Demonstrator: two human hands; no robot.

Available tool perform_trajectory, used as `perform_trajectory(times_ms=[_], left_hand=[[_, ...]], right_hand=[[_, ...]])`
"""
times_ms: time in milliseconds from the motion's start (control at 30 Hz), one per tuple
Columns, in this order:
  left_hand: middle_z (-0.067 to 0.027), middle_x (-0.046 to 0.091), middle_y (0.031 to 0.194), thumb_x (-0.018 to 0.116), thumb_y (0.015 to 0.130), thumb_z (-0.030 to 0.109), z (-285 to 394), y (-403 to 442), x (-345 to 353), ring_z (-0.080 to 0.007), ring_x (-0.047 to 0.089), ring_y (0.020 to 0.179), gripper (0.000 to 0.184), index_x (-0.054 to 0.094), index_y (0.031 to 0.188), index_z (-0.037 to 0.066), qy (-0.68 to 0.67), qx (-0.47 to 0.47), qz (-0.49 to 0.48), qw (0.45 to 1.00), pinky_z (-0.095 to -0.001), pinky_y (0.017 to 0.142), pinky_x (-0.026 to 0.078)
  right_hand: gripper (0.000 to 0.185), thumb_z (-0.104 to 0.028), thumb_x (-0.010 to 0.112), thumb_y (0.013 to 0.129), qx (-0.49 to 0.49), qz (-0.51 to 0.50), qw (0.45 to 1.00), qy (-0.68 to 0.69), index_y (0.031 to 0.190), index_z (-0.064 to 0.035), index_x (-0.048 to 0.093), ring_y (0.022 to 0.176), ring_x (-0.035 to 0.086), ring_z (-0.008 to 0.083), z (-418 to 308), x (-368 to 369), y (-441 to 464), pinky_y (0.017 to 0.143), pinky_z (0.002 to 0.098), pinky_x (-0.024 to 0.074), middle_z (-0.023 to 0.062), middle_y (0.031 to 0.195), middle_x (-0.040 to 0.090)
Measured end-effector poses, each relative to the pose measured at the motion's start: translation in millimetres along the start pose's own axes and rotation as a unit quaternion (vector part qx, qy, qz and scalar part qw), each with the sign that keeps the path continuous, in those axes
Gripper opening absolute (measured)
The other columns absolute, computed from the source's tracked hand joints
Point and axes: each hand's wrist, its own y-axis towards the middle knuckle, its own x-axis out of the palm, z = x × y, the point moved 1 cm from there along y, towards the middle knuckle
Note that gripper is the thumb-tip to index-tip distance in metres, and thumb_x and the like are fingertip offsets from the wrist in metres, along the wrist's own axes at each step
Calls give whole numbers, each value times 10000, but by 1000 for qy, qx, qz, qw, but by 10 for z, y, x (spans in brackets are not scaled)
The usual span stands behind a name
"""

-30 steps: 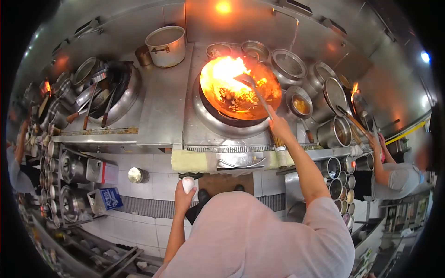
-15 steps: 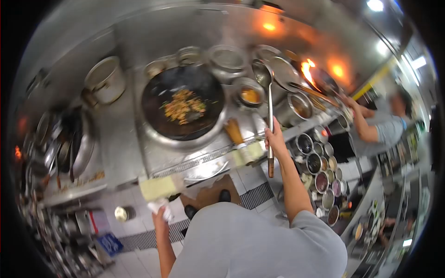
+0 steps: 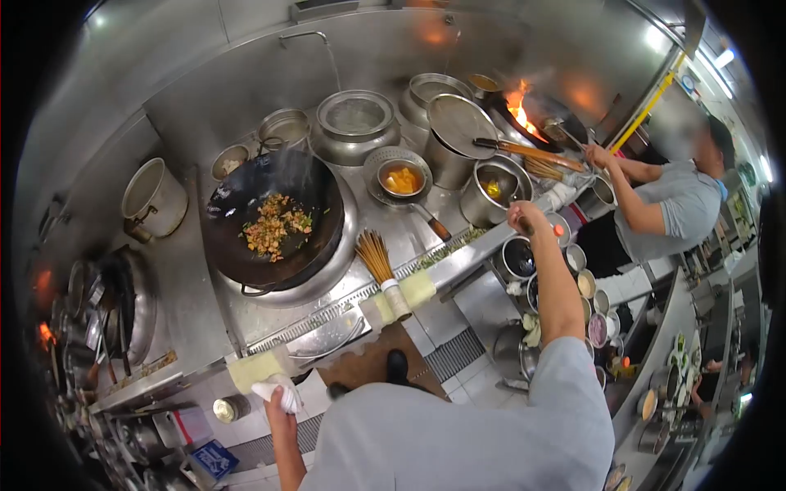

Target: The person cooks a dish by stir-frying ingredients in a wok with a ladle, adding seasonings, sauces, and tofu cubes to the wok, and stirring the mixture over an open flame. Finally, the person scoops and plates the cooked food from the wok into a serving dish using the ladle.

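A black wok (image 3: 319,245) sits on the round burner at the left of the stove, with chopped, browned food (image 3: 277,227) in its middle and no flames inside. My right hand (image 3: 528,217) is closed round the end of the ladle handle, just above the tall metal pot (image 3: 468,195); the ladle's bowl is down in that pot, by some yellow liquid. Below the front edge of the stove, my left hand (image 3: 280,407) grips a bunched white cloth (image 3: 277,391), close to a folded yellowish cloth (image 3: 255,370).
A bamboo brush (image 3: 377,260) lies at the stove's front edge. A strainer (image 3: 393,200) holds a bowl of orange liquid. Lidded pots (image 3: 354,147) stand behind. At the right a co-worker (image 3: 679,204) handles a flaming wok (image 3: 499,119). Sauce containers (image 3: 586,284) stand at my right.
The wok's large flames have gone out. My right hand has moved right with the ladle, from the wok to the tall pot. The view has turned right.
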Motion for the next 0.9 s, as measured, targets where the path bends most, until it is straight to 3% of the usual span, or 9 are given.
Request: perform_trajectory(times_ms=[200,233,267,300,367,467,533,800,900], left_hand=[[-111,574,904,615,827,147,-55,-290,212,-236,617,686,457,423,1219,15,40,8,11,999,-382,466,532],[-109,584,917,614,826,136,-71,-316,225,-231,622,708,454,431,1223,14,33,1,13,999,-376,509,541],[-106,595,931,613,826,125,-91,-343,198,-226,627,730,451,440,1226,12,25,-7,18,999,-369,551,549],[-100,616,977,611,831,105,-255,-226,48,-209,633,778,403,483,1201,10,15,12,2,1000,-345,664,544],[-77,635,955,620,842,104,-224,-248,44,-176,630,809,319,545,1140,18,18,-31,11,999,-318,706,521],[-55,633,934,644,839,116,-170,-64,-95,-148,616,802,324,549,1132,18,31,-40,-25,998,-295,691,501],[-74,626,951,649,835,110,50,6,-78,-154,617,828,346,531,1140,-3,43,4,-55,998,-298,701,505],[-87,624,1030,626,839,116,695,89,-458,-172,622,901,427,499,1223,-21,-10,99,-71,992,-293,754,510],[-87,619,1059,623,836,111,678,97,-774,-181,618,926,442,488,1237,-19,-19,79,-69,994,-299,787,503]], right_hand=[[109,-138,482,917,-103,-63,966,-229,878,-36,477,503,515,205,274,-146,-108,482,332,457,105,681,561],[168,-127,490,905,-274,112,854,-429,1017,-3,468,575,553,289,514,-241,20,541,397,470,160,718,584],[303,-116,499,893,-416,274,646,-579,1156,30,460,646,591,374,788,-306,146,600,463,484,215,756,606],[529,-102,500,884,-339,281,661,-607,1354,56,315,868,597,472,760,105,-583,734,527,468,306,892,616],[608,-136,483,924,-430,234,658,-572,1456,-4,219,803,609,449,968,130,-587,721,502,473,278,834,619],[612,-134,482,956,-365,-29,890,-273,1496,-227,208,400,397,61,1115,1244,-1551,310,221,333,20,712,514],[616,-121,503,949,-252,-175,929,-208,1490,-203,220,441,412,73,1248,1937,-1873,348,236,369,24,765,481],[392,-178,532,938,-201,-199,879,-383,1295,-83,403,454,440,103,2168,4345,-1313,393,286,412,15,683,455],[443,-161,525,924,-306,-194,755,-546,1315,-44,351,523,601,293,2359,4627,-1348,493,451,516,192,695,564]])
